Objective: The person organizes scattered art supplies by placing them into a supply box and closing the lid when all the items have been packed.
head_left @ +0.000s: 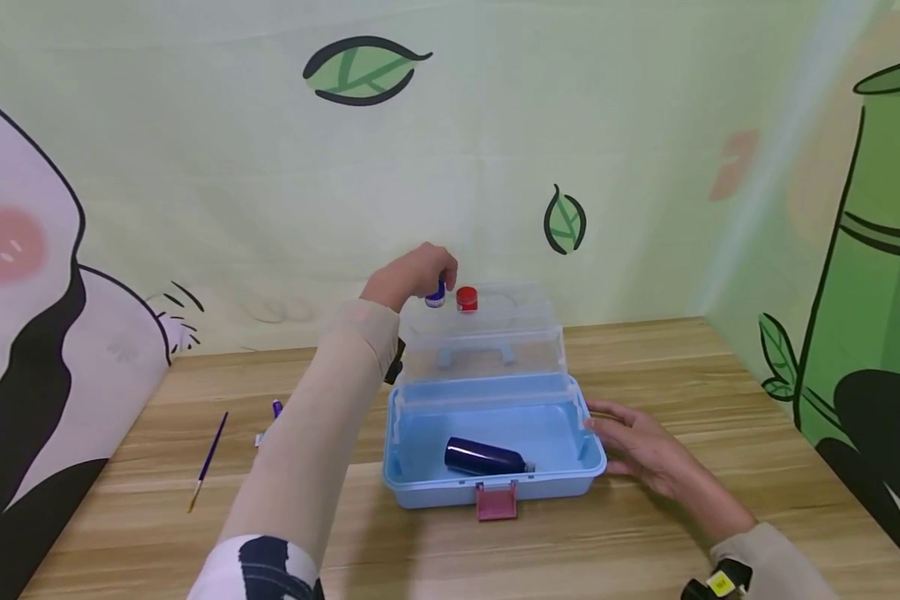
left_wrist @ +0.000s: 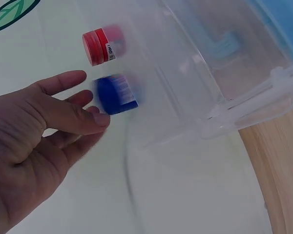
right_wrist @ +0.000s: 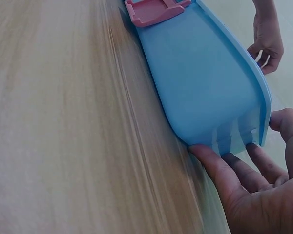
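Observation:
A light blue storage box (head_left: 412, 492) stands on the table, its clear lid (head_left: 487, 350) folded back. On the lid sit a small blue-capped jar (left_wrist: 115, 95) and a red jar (head_left: 467, 300). My left hand (left_wrist: 49, 117) is at the blue jar, thumb tip right at its edge and the forefinger slightly apart from it. My right hand (head_left: 641, 446) rests spread fingertips on the box's right end wall, holding nothing. In the right wrist view the fingers (right_wrist: 251, 168) touch that wall. A dark blue bottle (head_left: 483, 457) lies on its side inside the box.
A paintbrush (head_left: 210, 458) lies on the left of the wooden table (head_left: 645, 367). Close by, a small purple-ended item (head_left: 277, 408) is partly hidden behind my left sleeve. The box's pink latch (head_left: 497, 502) hangs at its front. A printed backdrop (head_left: 487, 125) rises behind.

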Motion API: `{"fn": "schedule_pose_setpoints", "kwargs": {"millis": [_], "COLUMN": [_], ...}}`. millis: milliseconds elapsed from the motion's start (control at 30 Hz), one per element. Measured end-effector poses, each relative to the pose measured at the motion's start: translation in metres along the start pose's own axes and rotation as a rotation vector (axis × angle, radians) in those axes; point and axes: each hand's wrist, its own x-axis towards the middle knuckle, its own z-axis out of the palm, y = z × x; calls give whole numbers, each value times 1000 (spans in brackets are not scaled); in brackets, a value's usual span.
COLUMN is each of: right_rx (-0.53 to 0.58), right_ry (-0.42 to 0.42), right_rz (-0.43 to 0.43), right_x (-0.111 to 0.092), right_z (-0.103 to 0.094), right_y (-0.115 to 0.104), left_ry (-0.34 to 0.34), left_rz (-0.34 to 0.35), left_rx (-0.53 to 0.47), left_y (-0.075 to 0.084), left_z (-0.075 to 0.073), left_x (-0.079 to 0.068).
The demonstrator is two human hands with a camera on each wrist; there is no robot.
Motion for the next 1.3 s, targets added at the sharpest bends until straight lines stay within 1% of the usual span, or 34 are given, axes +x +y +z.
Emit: {"fn": "schedule_pose_setpoints", "kwargs": {"millis": [100, 167, 267, 367, 467, 567, 667, 800, 933, 1067, 1167, 1300], "right_rx": [-3, -3, 1, 5, 12, 8, -2, -12, -12, -18, -11, -4], "right_ry": [-9, -15, -16, -23, -28, -31, -29, -34, -32, -15, -5, -9], "right_rz": [-10, -18, -29, -38, -37, -35, -37, -38, -34, -29, -25, -25], "right_x": [0, 0, 2, 3, 4, 3, 2, -1, -3, -2, -3, -5], "right_z": [-1, -1, -1, 2, 6, 9, 10, 8, 4, 1, 0, 1], "right_y": [-1, -1, -2, 0, 2, 2, 1, -1, -3, -4, -3, -1], "left_ry": [-33, -28, 8, 54, 95, 125, 136, 126, 104, 73, 62, 86], "left_rz": [-45, -50, -15, 31, 41, 23, 4, -6, 11, 11, 3, 4], "left_rx": [-52, -67, -70, -79, -121, -160, -159, -146, -133, -112, -91, -72], "left_y": [-2, -7, -18, -37, -64, -94, -121, -148, -169, -187, -196, -204], "left_z": [-1, -1, 0, 2, 4, 8, 13, 24, 36, 47, 55, 65], "left_x": [-1, -2, -5, -14, -31, -55, -80, -112, -137, -154, -165, -181]}}
